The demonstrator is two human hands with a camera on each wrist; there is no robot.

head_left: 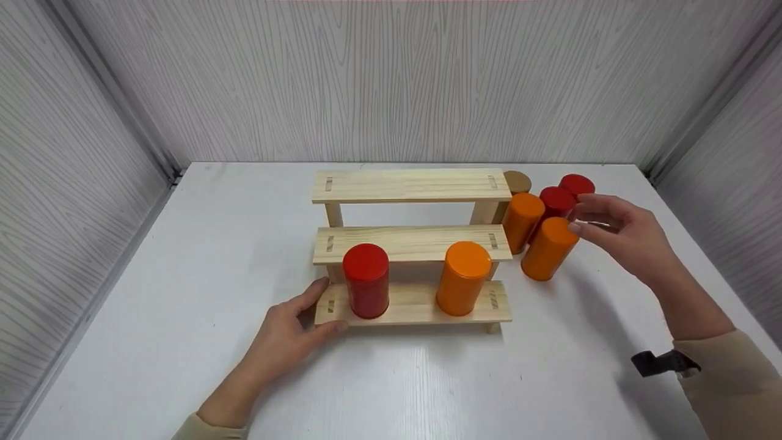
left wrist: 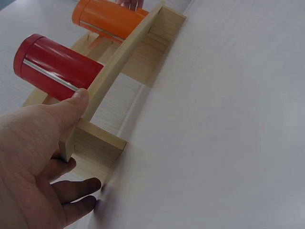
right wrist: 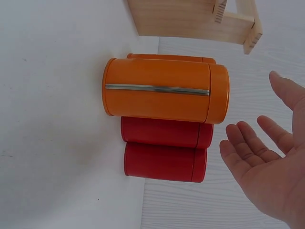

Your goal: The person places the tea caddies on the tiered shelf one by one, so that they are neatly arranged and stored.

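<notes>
A three-step wooden rack [head_left: 409, 244] stands mid-table. My left hand [head_left: 284, 336] grips the left end of its lowest step, the thumb lying along the front edge in the left wrist view. On that step stand a red canister [head_left: 366, 281] at the left and an orange canister [head_left: 464, 278] at the right, both upright. My right hand [head_left: 629, 235], fingers spread and slightly bent, is beside the lid of another orange canister [head_left: 550, 250] right of the rack. In the right wrist view a gap shows between this hand [right wrist: 267, 162] and the orange canister [right wrist: 157, 100].
Behind the nearest orange canister cluster a second orange canister [head_left: 522, 220], two red canisters [right wrist: 164, 162] and a gold-lidded one [head_left: 518, 181] close to the rack's right side. Pale wood-grain panels [head_left: 397, 79] enclose the white table [head_left: 201, 256] at the back and sides.
</notes>
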